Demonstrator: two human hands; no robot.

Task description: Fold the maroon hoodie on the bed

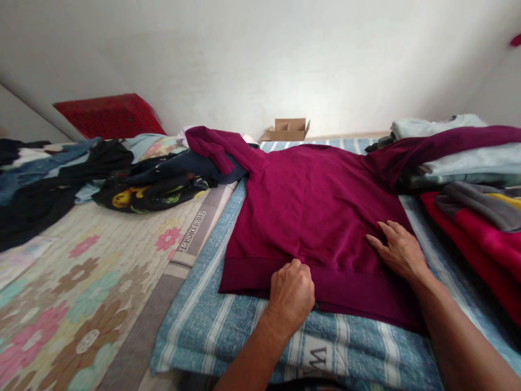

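A magenta sweatshirt (317, 206) lies spread out with its ribbed hem toward me and a sleeve stretched to each side. My left hand (292, 290) is closed at the middle of the hem, gripping the fabric; its fingertips are hidden beneath the knuckles. On the lower right of the sweatshirt, my right hand (399, 251) rests open, its fingers apart on the cloth. Under the garment is a blue and white striped sheet (228, 326). The left sleeve is bent over dark clothes, and the right sleeve runs across a folded stack.
Folded light clothes (468, 160) stand at the right, with red and grey garments (476, 222) nearer me. Loose dark clothes (163, 179) lie at the left on a floral mat (134, 271). Along the back wall are a cardboard box (290, 130) and a red case-like object (109, 117).
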